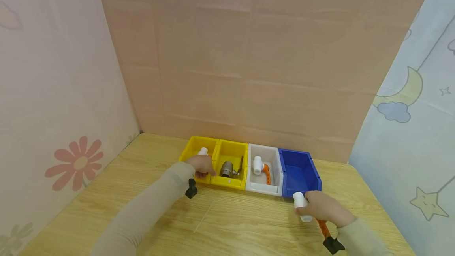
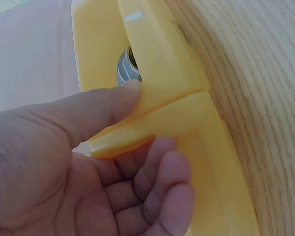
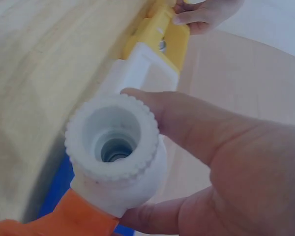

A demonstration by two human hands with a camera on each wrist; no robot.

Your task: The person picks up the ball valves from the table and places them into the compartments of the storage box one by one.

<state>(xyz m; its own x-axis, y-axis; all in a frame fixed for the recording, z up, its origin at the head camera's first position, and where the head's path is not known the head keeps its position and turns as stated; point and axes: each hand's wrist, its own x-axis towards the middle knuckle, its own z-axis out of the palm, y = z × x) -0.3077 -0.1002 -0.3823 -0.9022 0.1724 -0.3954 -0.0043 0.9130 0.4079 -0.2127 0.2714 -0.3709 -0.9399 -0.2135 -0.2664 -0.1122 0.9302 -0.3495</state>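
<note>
My left hand (image 1: pixel 201 164) grips the wall between the left yellow bin (image 1: pixel 199 143) and the yellow bin beside it (image 1: pixel 232 150). In the left wrist view the thumb lies on one side of this wall and the curled fingers on the other. A white plastic valve (image 1: pixel 203 151) sits in the left bin, partly hidden by the hand. The second yellow bin contains a metal valve (image 1: pixel 226 168). My right hand (image 1: pixel 325 207) holds a white ball valve (image 3: pixel 115 147) with an orange handle (image 3: pixel 83 216) by its body, just in front of the blue bin (image 1: pixel 298 173).
Between the yellow and blue bins stands a white bin (image 1: pixel 271 155) with another white valve (image 1: pixel 257 165) with an orange handle inside. The row of bins stands on a wooden table (image 1: pixel 227 224), close to the brown back wall (image 1: pixel 241 58). Patterned side walls flank the table.
</note>
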